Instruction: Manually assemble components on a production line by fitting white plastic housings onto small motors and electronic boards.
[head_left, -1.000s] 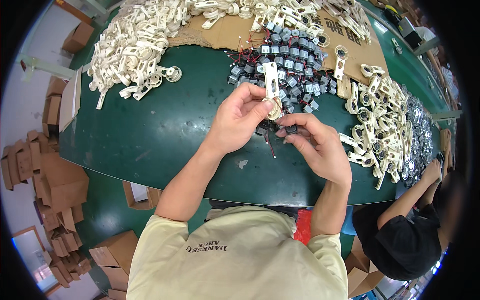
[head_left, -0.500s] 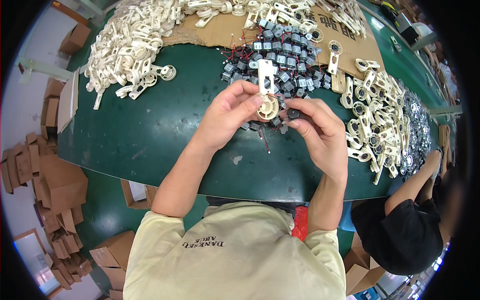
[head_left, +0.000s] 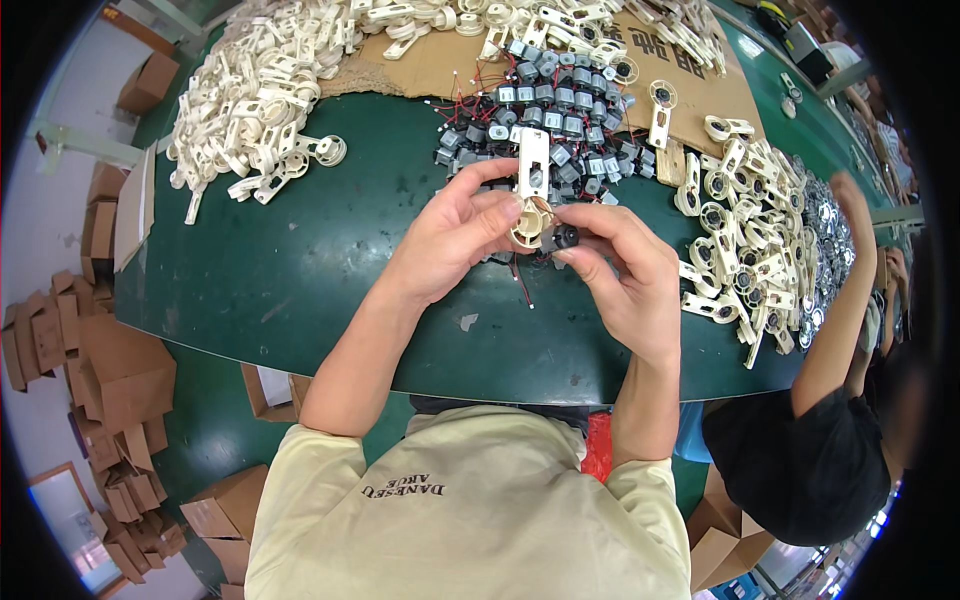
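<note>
My left hand (head_left: 446, 236) is closed on a cream plastic housing (head_left: 533, 158), a long bracket with a round ring at its lower end. Thumb and fingers pinch it near the ring, and the bracket points away from me. Between the thumb and fingers of my right hand (head_left: 637, 280) is a small dark motor (head_left: 563, 237), held at the right side of the ring. Whether motor and ring touch, I cannot tell. Just beyond my hands lies a pile of small grey motors (head_left: 570, 98) with thin red wires.
Cream housings (head_left: 245, 120) are heaped at the far left of the green table (head_left: 250, 270). Housings with black centres (head_left: 745, 235) lie at the right, beside shiny round parts (head_left: 828, 240). Cardboard (head_left: 400, 70) lies under the far piles. A co-worker in a black sleeve (head_left: 800, 465) is close by on the right.
The motor in my right hand has turned and come a little left, closer over the ring. My left hand keeps its hold on the housing. The co-worker's arm has risen.
</note>
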